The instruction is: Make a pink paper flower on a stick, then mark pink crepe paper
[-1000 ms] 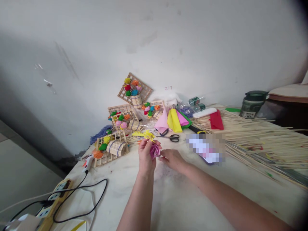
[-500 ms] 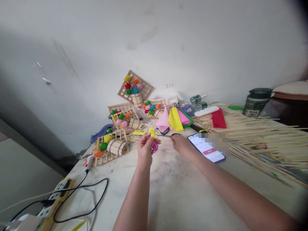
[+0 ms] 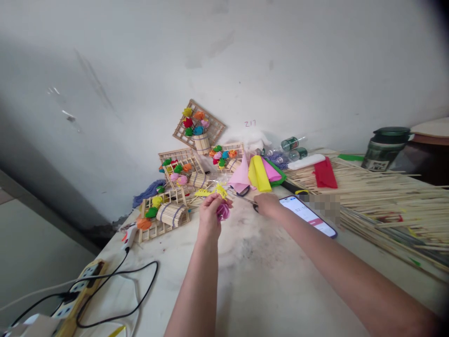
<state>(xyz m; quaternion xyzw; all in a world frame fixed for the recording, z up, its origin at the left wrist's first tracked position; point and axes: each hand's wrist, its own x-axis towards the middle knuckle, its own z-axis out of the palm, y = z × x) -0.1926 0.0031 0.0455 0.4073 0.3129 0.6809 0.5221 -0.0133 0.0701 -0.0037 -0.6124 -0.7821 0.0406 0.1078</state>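
My left hand (image 3: 210, 211) is closed, its fingertips pinching a yellow fringed paper flower (image 3: 220, 191). Just below those fingers shows a glossy purple-pink looped piece (image 3: 223, 212); whether it is a roll or a ribbon I cannot tell. My right hand (image 3: 267, 205) is wrapped round the dark handles of a pair of scissors (image 3: 247, 200), whose blades point up and left towards the flower, apart from it. A yellow fringed paper strip (image 3: 202, 193) lies behind my left hand.
Stick lattices with colourful paper flowers (image 3: 171, 214) stand at the left. Folded crepe paper (image 3: 259, 174) lies behind my hands. A phone (image 3: 308, 216) is beside my right forearm, with thin wooden sticks (image 3: 379, 196) beyond. Cables (image 3: 156, 281) and a power strip (image 3: 82, 290) lie front left.
My right hand has shifted slightly right, and the scissors have tilted, handles lower. My left hand keeps the yellow flower almost in place. The view has moved slightly.
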